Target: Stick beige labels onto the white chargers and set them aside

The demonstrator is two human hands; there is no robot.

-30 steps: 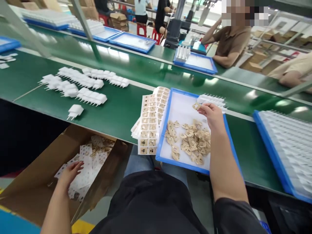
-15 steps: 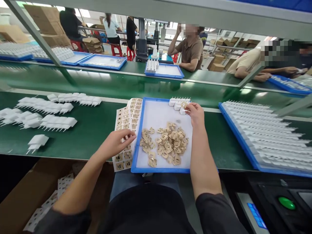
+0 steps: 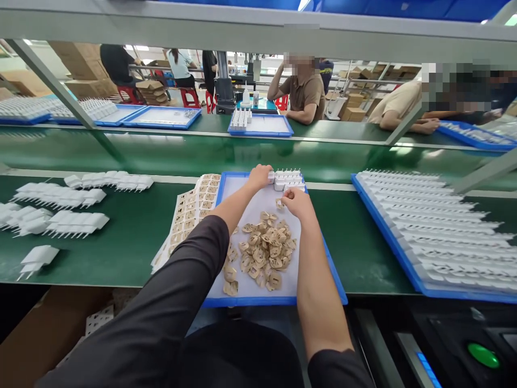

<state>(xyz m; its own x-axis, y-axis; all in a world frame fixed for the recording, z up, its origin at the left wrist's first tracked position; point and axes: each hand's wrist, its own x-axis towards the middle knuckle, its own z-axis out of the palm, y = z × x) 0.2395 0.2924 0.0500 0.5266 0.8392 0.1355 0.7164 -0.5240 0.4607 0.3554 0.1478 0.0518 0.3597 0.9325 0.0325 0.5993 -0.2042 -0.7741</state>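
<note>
In front of me a blue-rimmed tray (image 3: 258, 300) holds a heap of tan cut-out pieces (image 3: 270, 249). White plug-like parts (image 3: 288, 179) with upright pins stand at its far right end. My left hand (image 3: 260, 177) is at the far edge, its fingers closed at the left end of the white parts; its fingertips are partly hidden. Just nearer to me, my right hand (image 3: 297, 201) pinches a tan piece (image 3: 279, 203) below the white parts. Printed sheets of tan pieces (image 3: 194, 207) lie along the tray's left side, partly under my left arm.
Rows of white parts (image 3: 60, 195) lie on the green table at left. A blue tray (image 3: 390, 253) full of white parts is at right. Across the bench are more trays (image 3: 260, 132), a bottle (image 3: 246, 97) and several people. A metal shelf beam (image 3: 258, 37) crosses overhead.
My left hand has moved from the tray's left edge to the white parts at the far end. My right hand has come down and left with a tan piece. The camera view has shifted.
</note>
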